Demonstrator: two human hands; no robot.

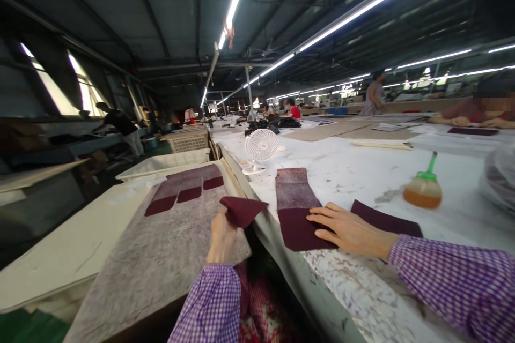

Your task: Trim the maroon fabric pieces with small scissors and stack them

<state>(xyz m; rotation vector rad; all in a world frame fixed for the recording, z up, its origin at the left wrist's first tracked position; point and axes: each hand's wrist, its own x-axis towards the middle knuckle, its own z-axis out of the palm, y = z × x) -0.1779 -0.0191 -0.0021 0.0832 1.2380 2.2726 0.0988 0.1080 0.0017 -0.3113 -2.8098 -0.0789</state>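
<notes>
My left hand (pixel 223 230) pinches the edge of a dark maroon fabric piece (pixel 243 211), held up over the gap between the board and the table. My right hand (pixel 348 228) lies with fingers spread on a maroon panel (pixel 298 228) on the white table. Beyond that panel, an overlapping row of similar pieces shows a speckled greyish-purple surface (pixel 295 187). Another maroon piece (pixel 386 220) lies partly behind my right wrist. On the grey-stained board (pixel 169 257) at left, several speckled pieces with maroon ends (pixel 189 193) lie in overlapping rows.
A small white fan (pixel 261 144) stands on the table's left edge. A squat bottle with a green spout (pixel 423 190) holds amber liquid at right, near a clear plastic bag (pixel 499 174). A co-worker's hands (pixel 454 120) rest across the table. White trays (pixel 164 163) stand beyond the board.
</notes>
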